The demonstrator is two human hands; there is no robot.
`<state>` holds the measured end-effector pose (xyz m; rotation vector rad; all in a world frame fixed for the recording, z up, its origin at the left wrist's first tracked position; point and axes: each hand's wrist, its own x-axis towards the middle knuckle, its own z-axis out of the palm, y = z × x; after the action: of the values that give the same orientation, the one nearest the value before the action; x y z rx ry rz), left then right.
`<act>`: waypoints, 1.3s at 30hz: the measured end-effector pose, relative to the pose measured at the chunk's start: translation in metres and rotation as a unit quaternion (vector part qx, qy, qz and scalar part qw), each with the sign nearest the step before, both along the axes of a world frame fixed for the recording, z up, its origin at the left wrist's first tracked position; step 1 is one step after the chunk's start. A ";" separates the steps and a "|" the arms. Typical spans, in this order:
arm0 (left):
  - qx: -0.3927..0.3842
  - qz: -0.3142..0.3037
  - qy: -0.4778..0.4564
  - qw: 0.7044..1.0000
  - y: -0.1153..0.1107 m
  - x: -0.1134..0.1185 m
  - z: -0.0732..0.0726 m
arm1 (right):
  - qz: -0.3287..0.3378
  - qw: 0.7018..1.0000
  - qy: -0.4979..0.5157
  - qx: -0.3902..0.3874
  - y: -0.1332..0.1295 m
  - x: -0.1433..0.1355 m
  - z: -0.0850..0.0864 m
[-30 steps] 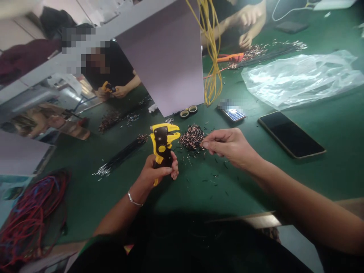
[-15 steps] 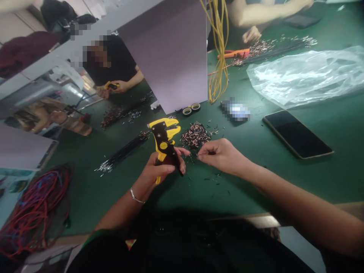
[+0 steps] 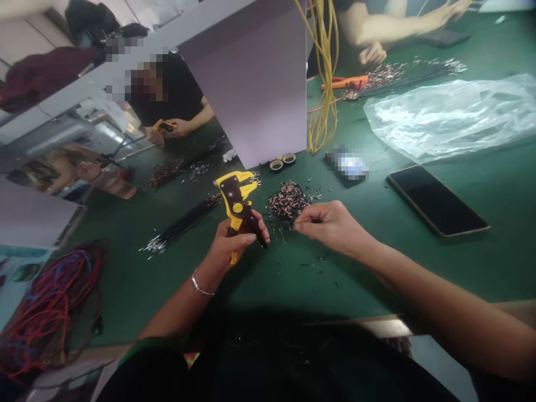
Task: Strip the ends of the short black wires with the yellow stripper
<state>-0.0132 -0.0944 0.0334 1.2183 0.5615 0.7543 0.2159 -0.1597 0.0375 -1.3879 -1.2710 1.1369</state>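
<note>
My left hand (image 3: 228, 244) is wrapped round the handles of a yellow and black wire stripper (image 3: 237, 202), held upright with its jaws at the top. My right hand (image 3: 324, 220) is closed in a pinch at the near right edge of a pile of short wire pieces (image 3: 288, 200), black with bare copper ends. Whatever lies between those fingertips is too small to make out. Left of the stripper, a bundle of black wires (image 3: 184, 223) rests on the green table (image 3: 268, 301). A few loose scraps are scattered below the pile.
Two tape rolls (image 3: 282, 162) sit by a grey panel (image 3: 255, 84). On the right lie a phone (image 3: 438, 200) and a clear plastic bag (image 3: 456, 120). Yellow wires (image 3: 324, 78) hang behind; red and blue cables (image 3: 54, 301) lie left. Other people work across the table.
My left hand has closed its fingers further round the wire stripper's handles and drawn slightly left. My right hand has shifted slightly right, still pinched beside the pile.
</note>
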 end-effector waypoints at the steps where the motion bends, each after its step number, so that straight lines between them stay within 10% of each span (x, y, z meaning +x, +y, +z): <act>1: 0.001 -0.003 -0.003 1.000 0.000 0.000 0.002 | -0.004 1.000 -0.003 0.001 0.000 0.000 -0.001; 39: 0.056 -0.096 0.031 0.993 -0.006 -0.001 -0.007 | -0.057 0.997 -0.008 0.045 -0.010 -0.010 0.015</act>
<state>-0.0140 -0.1009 0.0268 1.3819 0.4493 0.5921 0.2058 -0.1701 0.0523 -1.3863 -1.2244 0.9810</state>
